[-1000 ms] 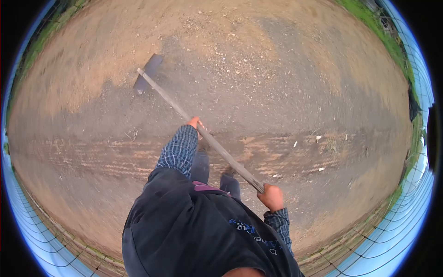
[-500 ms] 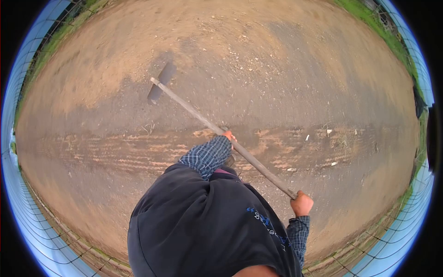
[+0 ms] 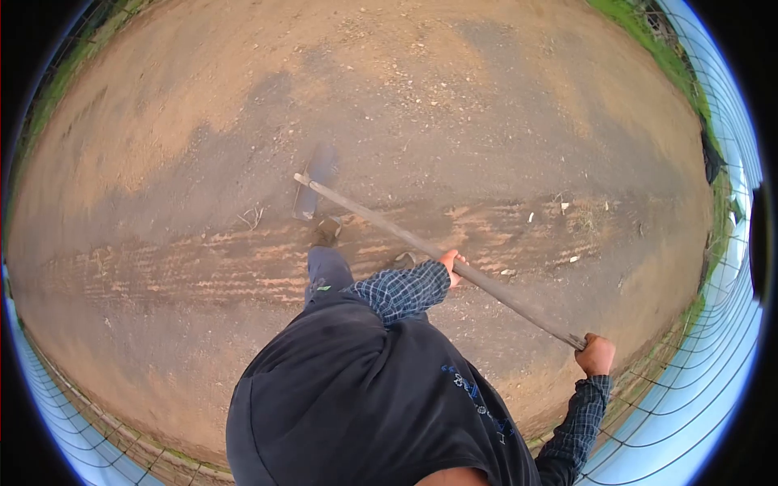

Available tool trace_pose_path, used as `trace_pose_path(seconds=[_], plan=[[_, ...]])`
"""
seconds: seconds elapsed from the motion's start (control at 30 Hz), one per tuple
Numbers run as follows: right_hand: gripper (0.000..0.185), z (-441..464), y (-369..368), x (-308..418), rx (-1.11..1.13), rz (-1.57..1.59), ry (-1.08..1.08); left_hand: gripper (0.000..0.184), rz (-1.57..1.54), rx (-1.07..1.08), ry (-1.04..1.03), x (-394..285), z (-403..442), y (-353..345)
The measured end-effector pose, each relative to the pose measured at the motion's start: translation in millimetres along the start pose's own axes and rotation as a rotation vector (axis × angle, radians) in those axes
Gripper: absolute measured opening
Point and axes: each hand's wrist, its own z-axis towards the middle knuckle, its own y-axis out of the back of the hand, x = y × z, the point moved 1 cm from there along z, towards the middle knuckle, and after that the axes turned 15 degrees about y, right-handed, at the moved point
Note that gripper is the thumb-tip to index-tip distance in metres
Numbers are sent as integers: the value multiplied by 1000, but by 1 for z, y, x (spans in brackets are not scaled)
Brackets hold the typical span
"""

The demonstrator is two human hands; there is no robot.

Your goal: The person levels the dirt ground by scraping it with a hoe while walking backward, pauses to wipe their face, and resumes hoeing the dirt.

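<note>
A hoe with a long wooden handle and a wide, flat metal blade slants across the view. Its blade is at or just over the soil, close to a shoe, and looks slightly blurred. My left hand is closed around the handle about midway along it. At the handle's rear end, off to the right, my right hand grips the wood with its fingers wrapped round.
Bare earth spreads all around, with a damp dark patch and scattered pebbles. A rough furrowed strip crosses in front of my body. One shoe stands on it. Small white scraps lie at right. Wire fencing curves along the edge.
The hoe's blade has come nearer to my body and rightward. Both hands have moved right with the handle, and my leg and shoe now show beside the blade.
</note>
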Motion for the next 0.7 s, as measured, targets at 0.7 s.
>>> trace_pose_path(seconds=[0.7], plan=[[14, 49, -20, 367, -217, 413, 367, 22, 70, -378, -669, -282, -249, 232]])
